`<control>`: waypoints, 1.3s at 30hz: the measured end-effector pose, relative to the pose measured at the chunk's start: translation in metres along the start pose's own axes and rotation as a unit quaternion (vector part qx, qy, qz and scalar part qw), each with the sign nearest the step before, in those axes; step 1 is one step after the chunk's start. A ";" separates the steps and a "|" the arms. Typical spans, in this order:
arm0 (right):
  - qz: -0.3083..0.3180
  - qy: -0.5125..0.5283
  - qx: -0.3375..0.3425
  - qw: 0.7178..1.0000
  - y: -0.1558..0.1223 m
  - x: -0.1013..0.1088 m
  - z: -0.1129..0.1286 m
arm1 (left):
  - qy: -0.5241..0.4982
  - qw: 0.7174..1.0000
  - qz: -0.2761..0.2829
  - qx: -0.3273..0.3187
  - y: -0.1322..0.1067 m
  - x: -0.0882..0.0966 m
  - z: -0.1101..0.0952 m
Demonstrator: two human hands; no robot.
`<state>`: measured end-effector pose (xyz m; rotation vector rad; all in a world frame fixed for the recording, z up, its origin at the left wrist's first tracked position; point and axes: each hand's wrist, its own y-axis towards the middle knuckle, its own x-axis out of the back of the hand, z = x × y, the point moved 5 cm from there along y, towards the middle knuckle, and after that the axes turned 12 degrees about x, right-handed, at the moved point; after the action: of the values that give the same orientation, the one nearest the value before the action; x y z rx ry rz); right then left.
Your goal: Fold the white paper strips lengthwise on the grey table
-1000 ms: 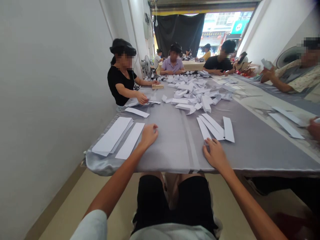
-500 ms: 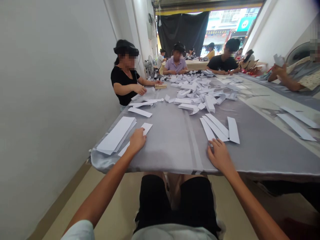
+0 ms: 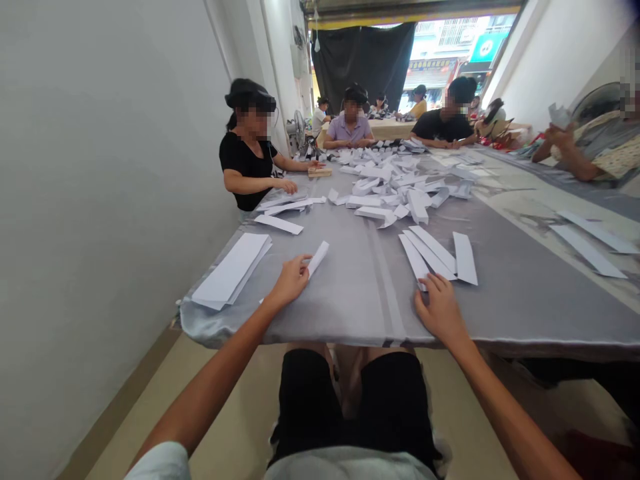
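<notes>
My left hand [image 3: 291,281] is closed on a white paper strip [image 3: 319,257], whose far end tilts up beyond the fingers. Part of that strip is hidden behind the hand and wrist. To its left lies a stack of white paper strips [image 3: 230,270] at the table's corner. My right hand [image 3: 441,303] rests on the table with its fingers apart, the fingertips touching the near end of another paper strip [image 3: 414,259]. Beside that one, several folded strips [image 3: 434,250] lie fanned out.
A large heap of folded white papers [image 3: 390,180] covers the middle of the grey-clothed table [image 3: 345,293]. A co-worker in black [image 3: 250,163] sits at the left edge near a small wooden block [image 3: 320,173]. Other people sit farther back and right. Two strips [image 3: 587,250] lie at right.
My left hand has moved right, away from the stack, bringing the paper strip with it and lifting its far end. My right hand stays in nearly the same place.
</notes>
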<state>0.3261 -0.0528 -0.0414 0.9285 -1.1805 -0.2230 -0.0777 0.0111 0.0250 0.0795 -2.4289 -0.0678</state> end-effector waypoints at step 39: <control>0.067 0.317 -0.116 0.939 0.098 -0.049 0.096 | -0.367 0.926 -0.004 0.084 0.054 -0.095 -0.020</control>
<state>0.1938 -0.0105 0.0027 0.6346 -0.5966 0.0528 0.0051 0.0717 -0.0181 0.1666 -3.1840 0.1344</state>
